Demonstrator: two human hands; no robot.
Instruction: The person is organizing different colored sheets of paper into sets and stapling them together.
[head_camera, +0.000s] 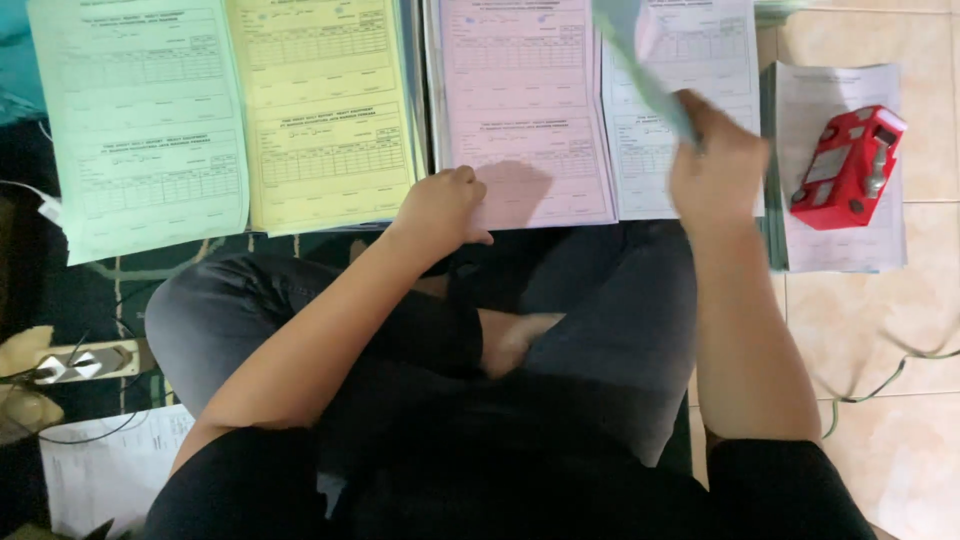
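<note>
I sit cross-legged on the floor with stacks of printed forms laid in a row before me: green (140, 120), yellow (325, 110), pink (525, 110) and white (690, 60). My left hand (440, 205) rests as a loose fist on the near edge of the pink stack. My right hand (715, 160) is raised over the white stack and pinches a pale blue-green sheet (640, 60), which is lifted and blurred.
A red stapler (848, 168) lies on another white paper stack (840, 230) at the right, on beige floor tiles. A power strip (85, 362) with cables and a loose printed sheet (110, 465) lie at the lower left on a dark rug.
</note>
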